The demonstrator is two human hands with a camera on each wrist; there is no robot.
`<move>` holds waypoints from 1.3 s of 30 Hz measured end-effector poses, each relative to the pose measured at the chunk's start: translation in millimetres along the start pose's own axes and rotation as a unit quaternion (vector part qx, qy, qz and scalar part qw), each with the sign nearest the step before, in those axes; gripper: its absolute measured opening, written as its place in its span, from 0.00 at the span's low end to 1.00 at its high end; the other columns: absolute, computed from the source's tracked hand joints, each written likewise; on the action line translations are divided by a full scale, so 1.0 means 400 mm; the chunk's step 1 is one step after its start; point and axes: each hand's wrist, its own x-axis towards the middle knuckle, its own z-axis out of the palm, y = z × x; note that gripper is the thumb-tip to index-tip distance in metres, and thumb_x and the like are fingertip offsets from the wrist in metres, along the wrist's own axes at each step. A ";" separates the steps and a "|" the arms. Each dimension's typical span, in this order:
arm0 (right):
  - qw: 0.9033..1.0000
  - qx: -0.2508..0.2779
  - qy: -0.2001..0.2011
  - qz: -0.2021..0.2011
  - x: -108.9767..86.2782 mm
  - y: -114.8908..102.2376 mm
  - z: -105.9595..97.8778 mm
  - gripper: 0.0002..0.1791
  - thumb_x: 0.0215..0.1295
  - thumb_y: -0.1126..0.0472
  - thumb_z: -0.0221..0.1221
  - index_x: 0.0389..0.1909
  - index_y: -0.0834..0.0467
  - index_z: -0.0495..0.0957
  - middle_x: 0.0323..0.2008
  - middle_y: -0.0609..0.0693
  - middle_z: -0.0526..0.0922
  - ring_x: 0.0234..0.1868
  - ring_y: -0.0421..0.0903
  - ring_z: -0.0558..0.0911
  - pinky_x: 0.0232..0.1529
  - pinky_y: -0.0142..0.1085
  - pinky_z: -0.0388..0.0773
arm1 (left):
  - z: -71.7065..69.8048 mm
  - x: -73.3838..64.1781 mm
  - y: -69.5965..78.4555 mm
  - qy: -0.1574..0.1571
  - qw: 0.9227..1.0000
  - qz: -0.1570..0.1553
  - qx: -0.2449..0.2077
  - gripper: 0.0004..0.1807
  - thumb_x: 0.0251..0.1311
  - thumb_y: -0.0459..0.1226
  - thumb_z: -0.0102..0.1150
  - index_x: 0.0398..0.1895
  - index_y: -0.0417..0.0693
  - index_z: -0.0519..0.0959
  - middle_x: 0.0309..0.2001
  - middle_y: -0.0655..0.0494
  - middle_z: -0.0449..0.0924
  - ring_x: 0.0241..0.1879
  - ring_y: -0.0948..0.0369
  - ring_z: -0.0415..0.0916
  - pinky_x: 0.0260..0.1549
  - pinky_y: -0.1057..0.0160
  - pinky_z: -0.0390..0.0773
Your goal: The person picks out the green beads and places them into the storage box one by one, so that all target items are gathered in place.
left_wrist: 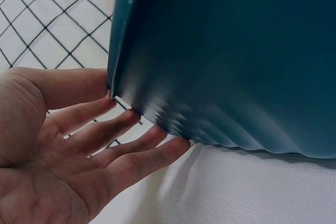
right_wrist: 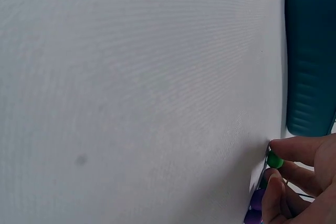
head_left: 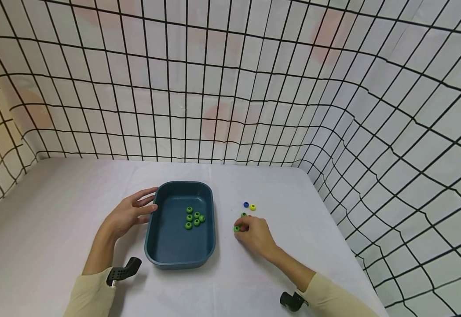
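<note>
A teal tray (head_left: 181,259) holds several green beads (head_left: 189,218) in its middle and right part. At the tray's left side, my left hand (head_left: 129,213) touches the wall with extended fingers; in the left wrist view, thumb and fingertips meet the tray's edge. To the right of the tray, my right hand (head_left: 256,235) pinches a green bead (right_wrist: 274,159) between thumb and finger, low over the cloth. Another green bead (head_left: 243,215) lies just beyond these fingers. Purple beads (right_wrist: 256,199) show beside the right hand in its wrist view, partly hidden.
A blue bead (head_left: 246,204) and a yellow bead (head_left: 253,207) lie on the white cloth (head_left: 222,290) beyond the right hand. A black wire grid (head_left: 187,92) stands along the back and sides of the table.
</note>
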 end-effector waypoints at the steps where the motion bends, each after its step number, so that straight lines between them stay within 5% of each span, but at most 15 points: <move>1: 1.000 -0.001 0.000 -0.001 0.000 0.001 0.000 0.08 0.53 0.70 0.70 0.35 0.58 0.87 0.24 0.44 0.83 0.28 0.38 0.77 0.32 0.32 0.76 | 0.000 0.000 0.000 0.000 1.000 0.000 0.000 0.39 0.71 0.36 0.59 0.81 0.49 0.54 0.79 0.36 0.52 0.74 0.37 0.61 0.63 0.40 0.74; 17: 0.999 0.011 0.019 -0.042 0.039 -0.049 -0.028 0.08 0.56 0.68 0.69 0.38 0.60 0.87 0.29 0.51 0.88 0.28 0.43 0.85 0.31 0.33 0.80 | -0.001 0.000 0.000 0.002 1.000 -0.002 -0.004 0.39 0.70 0.36 0.59 0.81 0.49 0.55 0.79 0.37 0.52 0.74 0.37 0.62 0.63 0.40 0.74; 39: 0.996 0.031 0.030 -0.074 0.117 -0.168 -0.040 0.09 0.60 0.64 0.69 0.41 0.59 0.88 0.32 0.52 0.90 0.27 0.40 0.80 0.25 0.30 0.75 | 0.004 0.003 0.003 0.002 1.000 -0.003 -0.004 0.39 0.71 0.37 0.60 0.81 0.50 0.54 0.79 0.36 0.52 0.73 0.37 0.62 0.63 0.39 0.74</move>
